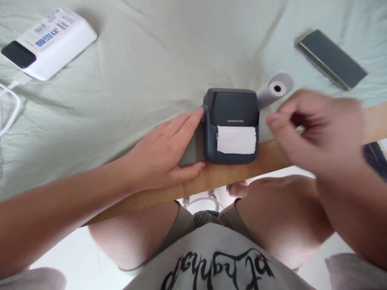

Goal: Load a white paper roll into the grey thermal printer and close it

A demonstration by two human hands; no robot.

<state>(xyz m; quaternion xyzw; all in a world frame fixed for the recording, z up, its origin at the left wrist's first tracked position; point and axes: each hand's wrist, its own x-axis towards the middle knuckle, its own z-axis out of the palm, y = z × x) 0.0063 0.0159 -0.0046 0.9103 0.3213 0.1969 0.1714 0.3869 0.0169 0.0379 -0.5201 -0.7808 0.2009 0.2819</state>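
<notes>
A dark label printer stands near the table's front edge, with a strip of white paper coming out of its front slot. The strip's right edge looks ragged. My left hand lies against the printer's left side, fingers stretched out and thumb apart at the lower corner. To the right of the printer, apart from it, my right hand is raised and smeared by motion. Its fingers are curled, thumb and forefinger close together in a pinch; anything between them is too small or hidden. A white paper roll lies just behind the printer's right side.
A dark phone-like slab lies at the back right. At the far left is a white device with a black display and a white cable. Pale green cloth covers the table up to a wooden front edge.
</notes>
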